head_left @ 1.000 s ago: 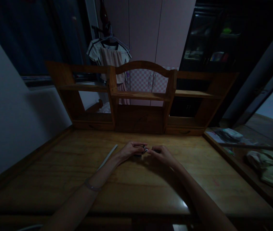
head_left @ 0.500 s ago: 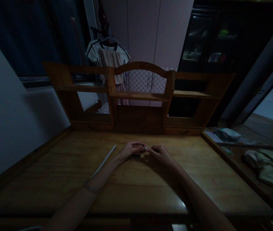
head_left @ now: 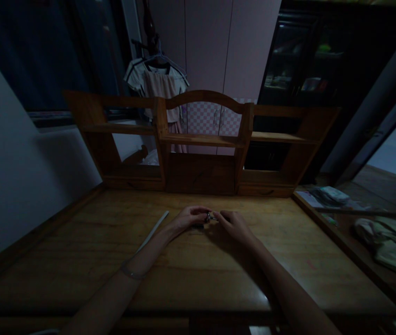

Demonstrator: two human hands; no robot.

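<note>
Both my hands meet over the middle of the wooden desk. Between the thumb and fingers of my left hand (head_left: 191, 217) is a small shiny metal piece (head_left: 209, 216), too small and dim to name. My right hand (head_left: 231, 222) is closed, its fingertips pinching the right end of that same piece. Under the left hand's fingers a small dark object (head_left: 198, 226) shows at the desktop, partly hidden. A thin whitish strip (head_left: 154, 229) lies slantwise on the desk to the left, its near end behind my left forearm.
The wooden desktop (head_left: 198, 279) has a shelf unit (head_left: 201, 139) along its back edge. To the right, beyond the raised desk edge, lie a pale cloth bundle (head_left: 393, 242) and a plastic-wrapped item (head_left: 333, 194). Clothes (head_left: 159, 83) hang behind the shelf. The room is dim.
My right fingertips have shifted slightly away to the right, and more of the metal piece shows between the hands. The dark object under my left hand is a little more visible.
</note>
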